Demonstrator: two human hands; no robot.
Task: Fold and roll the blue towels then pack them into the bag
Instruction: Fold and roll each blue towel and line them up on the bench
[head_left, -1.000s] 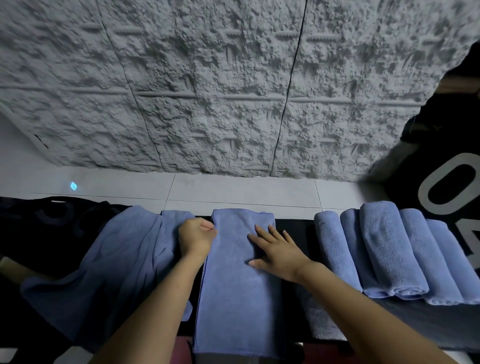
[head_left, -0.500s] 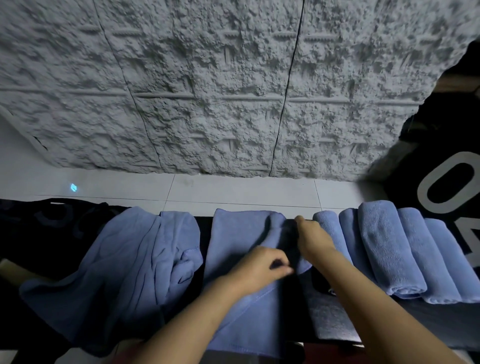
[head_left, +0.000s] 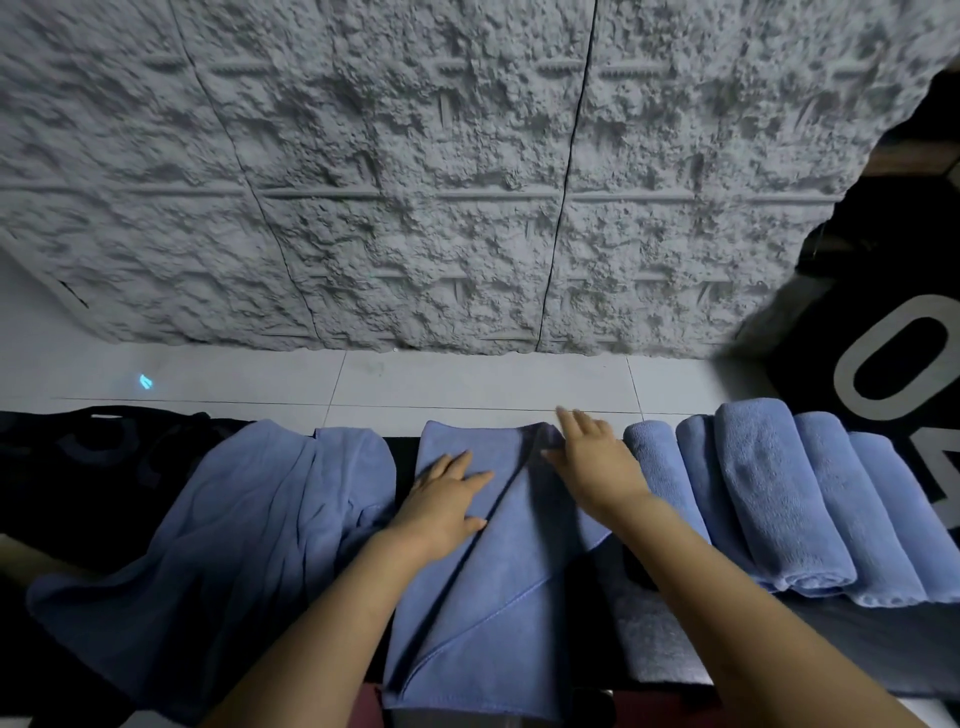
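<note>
A blue towel (head_left: 483, 587) lies lengthwise in the middle, folded, with a diagonal fold line and its right flap turned over. My left hand (head_left: 447, 499) rests flat on its upper left part, fingers straight. My right hand (head_left: 592, 457) lies flat with straight fingers on the towel's upper right corner. A loose, crumpled blue towel (head_left: 234, 530) lies to the left. Several rolled blue towels (head_left: 779, 493) lie side by side on the right. A black bag with large white lettering (head_left: 893, 358) stands at the far right.
The towels lie on a dark surface (head_left: 852, 649). Black fabric (head_left: 78, 467) lies at the far left. Beyond are white floor tiles (head_left: 467, 379) and a rough grey textured wall (head_left: 415, 182).
Both hands moved right and gripped the towel's right edge, then folded that flap over. Now both lie flat on the towel, the left hand back at its left part.
</note>
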